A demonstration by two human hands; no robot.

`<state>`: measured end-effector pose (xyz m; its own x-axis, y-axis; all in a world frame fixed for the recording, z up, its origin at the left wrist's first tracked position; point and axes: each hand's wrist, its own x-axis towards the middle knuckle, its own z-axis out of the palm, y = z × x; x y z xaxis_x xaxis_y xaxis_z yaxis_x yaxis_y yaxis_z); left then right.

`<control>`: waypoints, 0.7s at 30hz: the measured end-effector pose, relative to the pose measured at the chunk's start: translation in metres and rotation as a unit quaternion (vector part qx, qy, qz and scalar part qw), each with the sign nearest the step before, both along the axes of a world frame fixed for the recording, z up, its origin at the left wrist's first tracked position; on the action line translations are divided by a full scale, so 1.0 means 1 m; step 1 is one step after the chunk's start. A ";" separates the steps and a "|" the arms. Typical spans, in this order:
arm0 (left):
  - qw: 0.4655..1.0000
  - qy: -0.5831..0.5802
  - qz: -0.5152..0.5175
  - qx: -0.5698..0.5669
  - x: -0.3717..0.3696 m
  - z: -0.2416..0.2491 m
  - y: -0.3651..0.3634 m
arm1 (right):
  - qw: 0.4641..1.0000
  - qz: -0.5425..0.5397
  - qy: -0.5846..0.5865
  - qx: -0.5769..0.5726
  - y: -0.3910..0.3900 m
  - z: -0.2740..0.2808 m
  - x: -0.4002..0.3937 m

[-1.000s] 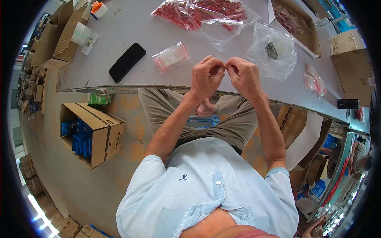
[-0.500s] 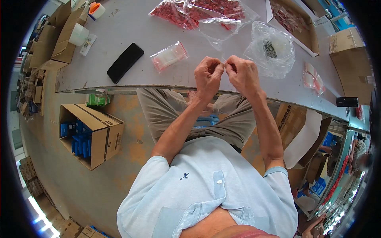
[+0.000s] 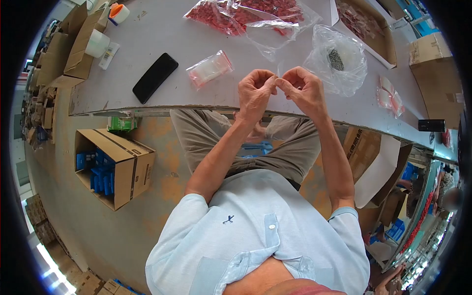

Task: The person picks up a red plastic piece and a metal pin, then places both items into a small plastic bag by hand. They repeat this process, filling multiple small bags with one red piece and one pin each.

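Just above the table's front edge, my left hand (image 3: 256, 93) and my right hand (image 3: 303, 91) meet at the fingertips. Both are closed in a pinch. Whatever sits between the fingers is too small and too hidden to name; a faint clear sliver shows just above them. Beyond the hands lies a clear plastic bag of small red pieces (image 3: 241, 17). To the right of my right hand is an open clear bag (image 3: 322, 61) holding a heap of small dark metal pieces (image 3: 336, 60). On the left rests a pack of small clear bags with red edges (image 3: 210, 70).
A black phone (image 3: 155, 77) lies on the grey table (image 3: 118, 93). Tape rolls (image 3: 118, 14) and a cardboard box (image 3: 73, 49) stand far left. An open carton (image 3: 388, 54) of red-and-clear packets is at back right. Below left, a box (image 3: 132, 167) holds blue packs.
My hands have drawn together until the fingertips touch. My right hand has turned a little, its fingers more rounded. The things on the table lie as before.
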<state>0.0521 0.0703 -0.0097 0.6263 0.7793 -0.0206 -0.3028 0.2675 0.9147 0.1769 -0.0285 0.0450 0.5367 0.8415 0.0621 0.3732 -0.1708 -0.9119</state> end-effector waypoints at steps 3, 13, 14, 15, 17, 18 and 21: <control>0.998 0.026 -0.002 0.050 -0.001 0.003 -0.002 | 0.997 -0.007 0.068 -0.018 0.004 -0.003 0.001; 0.990 0.074 -0.016 0.118 -0.003 0.006 -0.006 | 0.999 -0.009 0.031 -0.014 0.001 -0.005 -0.001; 0.991 0.072 -0.014 0.113 -0.003 0.005 -0.008 | 0.999 -0.006 -0.042 -0.020 0.001 -0.006 -0.002; 0.992 0.069 -0.012 0.109 -0.003 0.005 -0.009 | 0.993 -0.002 -0.115 -0.025 0.001 -0.006 -0.003; 0.992 0.063 -0.001 0.111 -0.001 -0.001 -0.010 | 0.984 -0.001 -0.179 -0.012 0.004 -0.006 -0.008; 0.992 0.057 0.007 0.113 -0.001 -0.005 -0.012 | 0.971 -0.002 -0.241 0.001 0.004 -0.006 -0.010; 0.986 0.054 0.033 0.152 0.003 -0.013 -0.012 | 0.970 -0.003 -0.243 -0.011 0.005 -0.007 -0.010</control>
<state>0.0552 0.0578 -0.0226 0.5805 0.7990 0.1565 -0.2065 -0.0415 0.9776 0.1671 -0.0232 0.0385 0.4535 0.8421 0.2920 0.7574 -0.1913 -0.6243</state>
